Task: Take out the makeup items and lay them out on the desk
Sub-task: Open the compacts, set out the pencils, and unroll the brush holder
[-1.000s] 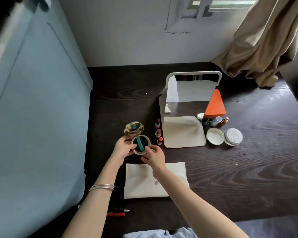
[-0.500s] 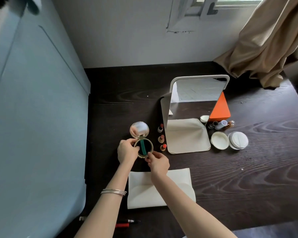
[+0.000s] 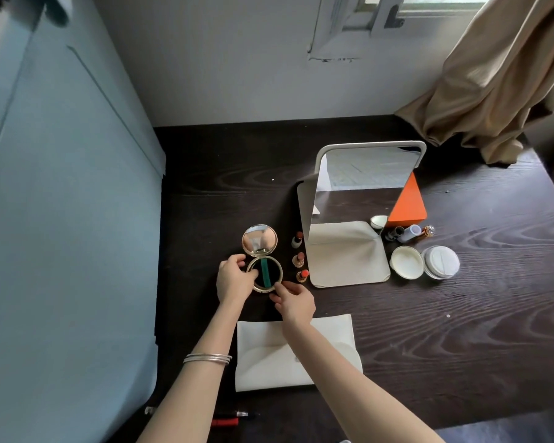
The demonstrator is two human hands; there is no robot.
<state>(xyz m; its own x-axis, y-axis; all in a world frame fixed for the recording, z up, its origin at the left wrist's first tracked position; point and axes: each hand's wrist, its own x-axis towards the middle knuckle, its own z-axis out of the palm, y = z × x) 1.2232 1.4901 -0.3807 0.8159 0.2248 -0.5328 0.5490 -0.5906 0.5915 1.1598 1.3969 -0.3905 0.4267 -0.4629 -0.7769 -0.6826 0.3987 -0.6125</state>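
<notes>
1. I can read no text, label, brand, number or sign anywhere in my head view.
2. The open gold compact (image 3: 263, 260) shows me only a mirror lid and a green band across its dark base; I make out no lettering on either.
3. The three lipsticks (image 3: 298, 258) beside it are too small for me to tell whether they carry any print.
4. The white pouch (image 3: 327, 353) on the tabletop (image 3: 461, 330) looks plain to me.
5. The orange box (image 3: 408, 204) behind the standing mirror (image 3: 362, 193) shows a plain face with no marking I can read.
6. The round white jar and lid (image 3: 424, 262) show no legible writing.
</notes>
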